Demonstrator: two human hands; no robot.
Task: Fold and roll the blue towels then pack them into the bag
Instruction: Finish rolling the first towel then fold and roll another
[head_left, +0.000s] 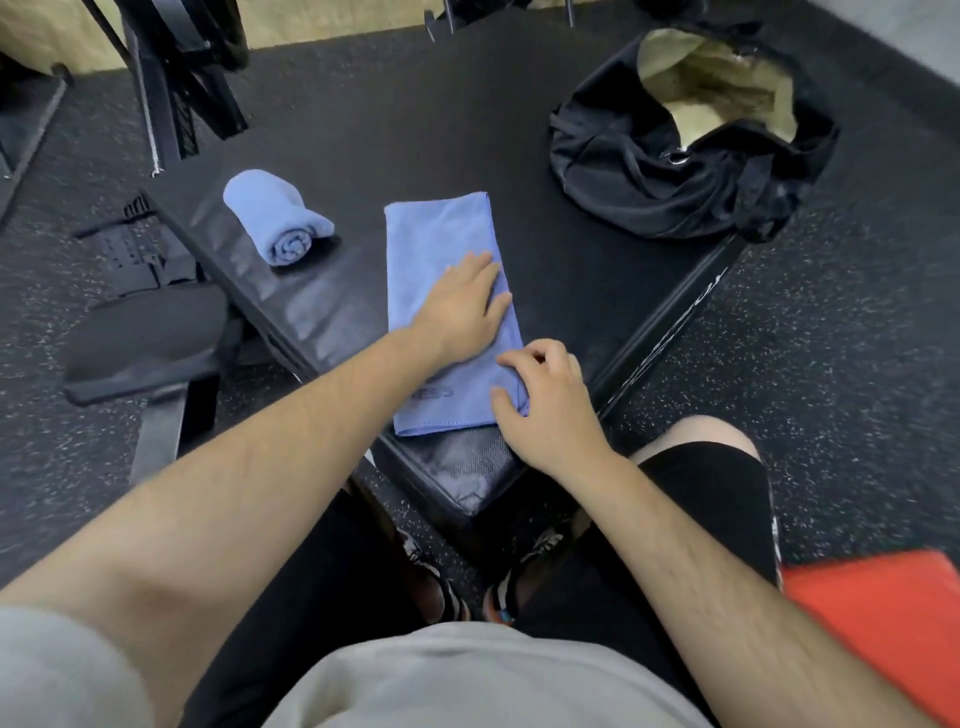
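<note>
bench pad (571, 270) as reference | folded blue towel (441, 244) flat mid-pad, long strip | left hand (462, 306) flat on it, fingers straight, pressing | right hand (545, 405) at towel's near-right edge, fingers curled, pinching cloth | rolled blue towel (275, 221) at pad's left edge | black duffel bag (649, 171) on pad's far-right part, mouth open

Folded towel (441, 234): mid hid. under left hand (460, 312), corner inside right hand (545, 405) pinch unseen, logo (434, 393) beside grip part-covered, illegible; red item (883, 623) cut by frame edge.
</note>
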